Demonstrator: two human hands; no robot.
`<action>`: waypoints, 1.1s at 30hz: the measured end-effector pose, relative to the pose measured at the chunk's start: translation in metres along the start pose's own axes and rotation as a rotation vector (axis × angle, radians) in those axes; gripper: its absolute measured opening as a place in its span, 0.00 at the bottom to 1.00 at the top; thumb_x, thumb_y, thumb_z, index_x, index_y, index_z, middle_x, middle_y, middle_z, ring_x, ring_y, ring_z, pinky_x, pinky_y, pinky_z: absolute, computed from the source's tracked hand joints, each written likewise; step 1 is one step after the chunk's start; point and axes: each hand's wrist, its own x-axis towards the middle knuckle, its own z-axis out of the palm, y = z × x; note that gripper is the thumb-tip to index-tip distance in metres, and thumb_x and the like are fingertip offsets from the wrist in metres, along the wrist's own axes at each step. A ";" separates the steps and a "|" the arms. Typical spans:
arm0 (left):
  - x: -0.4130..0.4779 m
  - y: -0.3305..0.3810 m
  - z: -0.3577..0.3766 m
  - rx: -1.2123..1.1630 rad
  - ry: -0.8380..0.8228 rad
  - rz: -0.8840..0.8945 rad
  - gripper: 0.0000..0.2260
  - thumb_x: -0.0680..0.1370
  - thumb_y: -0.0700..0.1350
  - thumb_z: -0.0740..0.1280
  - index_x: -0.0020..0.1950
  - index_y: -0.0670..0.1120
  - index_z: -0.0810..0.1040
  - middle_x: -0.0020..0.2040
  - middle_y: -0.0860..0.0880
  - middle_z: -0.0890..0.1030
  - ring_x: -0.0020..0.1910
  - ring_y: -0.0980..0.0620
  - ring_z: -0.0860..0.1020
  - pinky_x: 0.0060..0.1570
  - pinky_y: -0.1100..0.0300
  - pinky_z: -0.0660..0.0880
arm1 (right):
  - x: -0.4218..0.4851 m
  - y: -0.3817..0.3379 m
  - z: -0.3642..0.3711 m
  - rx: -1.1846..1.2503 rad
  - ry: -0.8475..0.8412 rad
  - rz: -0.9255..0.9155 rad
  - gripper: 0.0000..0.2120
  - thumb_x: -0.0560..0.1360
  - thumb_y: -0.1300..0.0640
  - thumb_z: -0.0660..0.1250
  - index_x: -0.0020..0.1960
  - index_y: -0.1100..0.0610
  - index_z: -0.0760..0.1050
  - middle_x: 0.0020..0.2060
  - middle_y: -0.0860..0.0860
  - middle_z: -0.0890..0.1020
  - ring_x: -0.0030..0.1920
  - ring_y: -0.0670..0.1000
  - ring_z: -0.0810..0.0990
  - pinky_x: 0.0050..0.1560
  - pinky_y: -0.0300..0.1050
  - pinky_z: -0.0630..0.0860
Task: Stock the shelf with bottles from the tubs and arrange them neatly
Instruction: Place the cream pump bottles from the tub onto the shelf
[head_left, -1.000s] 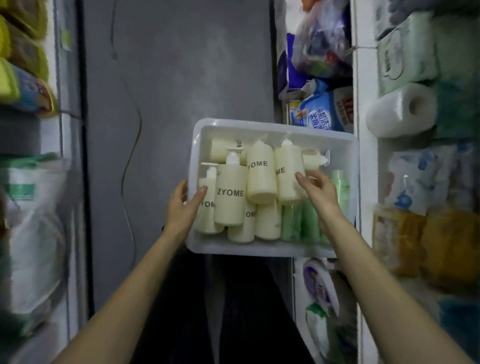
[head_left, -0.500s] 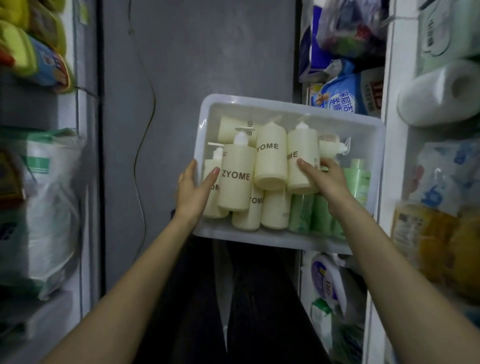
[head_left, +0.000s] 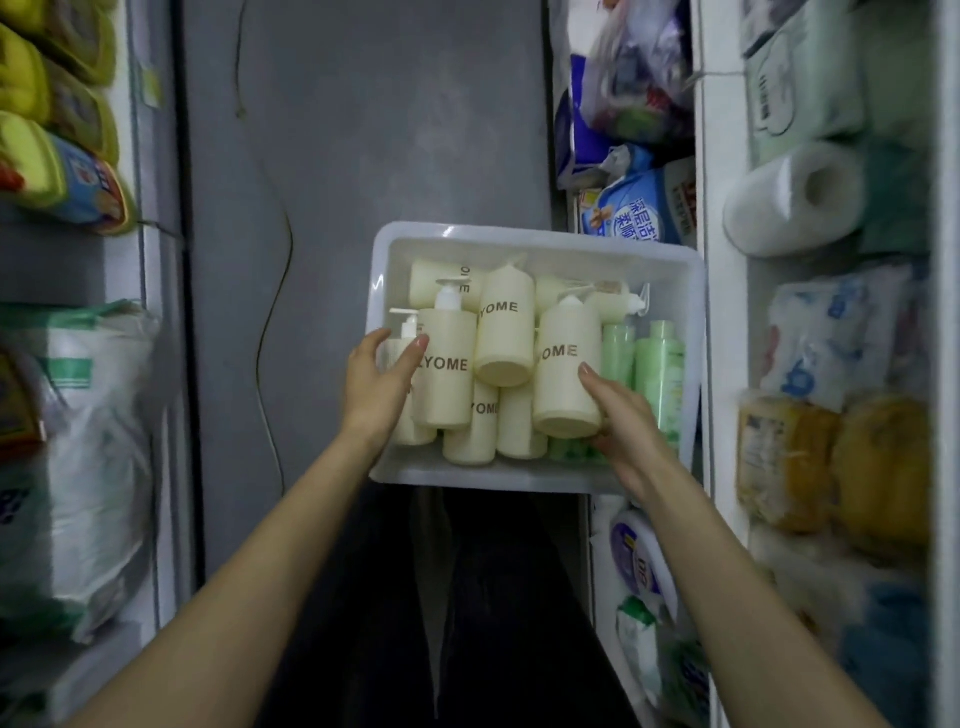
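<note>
Right grip (head_left: 626, 421) has slid down cream bottle (head_left: 566, 374) to base end since half second ago; bottle drawn nearer, riding higher on pile. Fingers curled under base, thumb on side. Bottle lies atop others in white tub (head_left: 519, 236): long axis runs away from person, cap toward far wall, base toward grip. Left grip (head_left: 376, 387) clasps tub's left rim, thumb inside against pump bottle (head_left: 452, 384). Right-side shelf (head_left: 727, 364) just beside tub, nearest right grip; likely next: lift out, stand upright.
</note>
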 end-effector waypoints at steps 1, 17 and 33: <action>-0.005 0.009 0.003 -0.013 -0.006 0.023 0.25 0.77 0.54 0.67 0.72 0.46 0.68 0.70 0.49 0.69 0.61 0.59 0.66 0.60 0.60 0.68 | -0.007 -0.002 0.001 0.026 -0.010 -0.001 0.19 0.74 0.48 0.68 0.61 0.56 0.76 0.51 0.53 0.83 0.53 0.54 0.81 0.52 0.51 0.76; -0.061 0.144 -0.028 0.011 -0.614 0.188 0.18 0.76 0.54 0.68 0.63 0.47 0.78 0.58 0.51 0.80 0.58 0.53 0.77 0.63 0.51 0.73 | -0.114 -0.082 0.062 0.503 -0.042 -0.274 0.22 0.71 0.47 0.65 0.61 0.59 0.75 0.55 0.57 0.82 0.56 0.56 0.81 0.62 0.60 0.72; -0.042 0.375 -0.115 0.107 -1.042 0.632 0.15 0.76 0.42 0.70 0.62 0.42 0.78 0.52 0.44 0.82 0.50 0.48 0.81 0.52 0.49 0.78 | -0.218 -0.242 0.179 0.763 0.213 -0.784 0.20 0.75 0.49 0.62 0.62 0.60 0.75 0.57 0.59 0.81 0.57 0.56 0.80 0.53 0.49 0.78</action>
